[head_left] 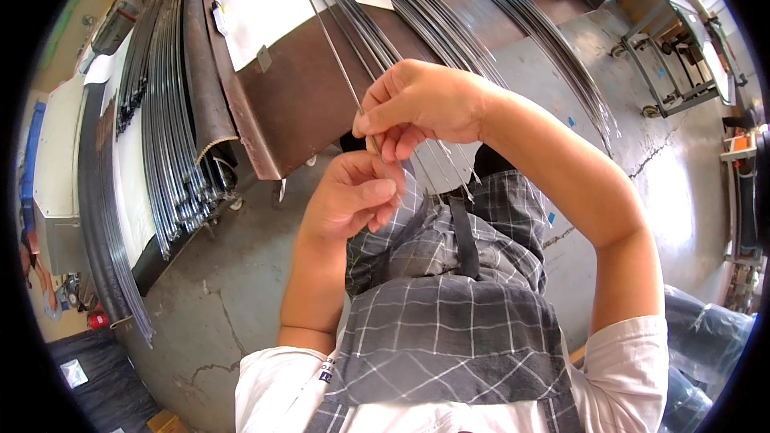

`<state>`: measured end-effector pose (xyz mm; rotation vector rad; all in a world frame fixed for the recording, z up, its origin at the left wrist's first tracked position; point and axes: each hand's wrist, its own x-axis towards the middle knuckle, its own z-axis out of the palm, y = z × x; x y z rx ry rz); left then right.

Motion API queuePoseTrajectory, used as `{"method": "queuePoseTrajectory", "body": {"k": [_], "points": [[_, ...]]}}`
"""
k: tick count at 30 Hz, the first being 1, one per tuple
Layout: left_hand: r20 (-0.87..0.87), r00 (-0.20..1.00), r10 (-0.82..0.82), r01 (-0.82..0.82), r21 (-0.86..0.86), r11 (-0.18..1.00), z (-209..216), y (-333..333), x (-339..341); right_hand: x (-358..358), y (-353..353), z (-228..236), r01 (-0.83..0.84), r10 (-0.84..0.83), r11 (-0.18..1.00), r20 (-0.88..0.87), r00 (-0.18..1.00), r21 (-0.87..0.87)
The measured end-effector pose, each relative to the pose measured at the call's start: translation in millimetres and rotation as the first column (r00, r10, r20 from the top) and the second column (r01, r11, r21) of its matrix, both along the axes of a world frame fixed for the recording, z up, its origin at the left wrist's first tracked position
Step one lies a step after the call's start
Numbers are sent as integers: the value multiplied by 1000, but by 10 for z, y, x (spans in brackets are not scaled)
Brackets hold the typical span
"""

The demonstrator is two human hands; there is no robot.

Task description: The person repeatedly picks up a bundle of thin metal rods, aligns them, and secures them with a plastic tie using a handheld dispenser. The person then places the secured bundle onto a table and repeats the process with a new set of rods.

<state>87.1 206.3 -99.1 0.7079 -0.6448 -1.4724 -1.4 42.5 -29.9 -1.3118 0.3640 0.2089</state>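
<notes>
Both my hands are raised over my lap at the near edge of a brown-covered table (pixel 297 100). My right hand (pixel 429 104) is closed, pinching a thin dark metal rod (pixel 338 64) between thumb and fingers close to its near end. Just below, my left hand (pixel 351 199) has its fingers curled around the end of that same rod, hiding the tip. From there the rod slants away over the table. Beside and partly behind my right hand lies a bundle of similar thin rods (pixel 409 12), with several ends jutting past the table edge toward my checked apron (pixel 449 329).
White paper (pixel 261 12) lies on the table under the rods. Another rod bundle (pixel 553 48) overhangs at right. Left stands a second table with dark rods (pixel 166 112) and a rolled brown sheet (pixel 207 72). A wheeled cart (pixel 674 72) is at far right.
</notes>
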Motion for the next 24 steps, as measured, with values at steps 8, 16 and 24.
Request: {"method": "queuePoseTrajectory", "body": {"k": [8, 16, 24], "points": [[-314, 949, -37, 8, -94, 996, -87, 26, -216, -35, 14, 6, -47, 40, 988, 48, 998, 149], [-148, 962, 228, -201, 174, 964, 32, 135, -368, 26, 94, -147, -60, 60, 998, -2, 998, -26], [-93, 952, 291, -268, 201, 942, -269, 255, -290, -141, -27, 173, -77, 73, 923, -24, 997, -377]]}}
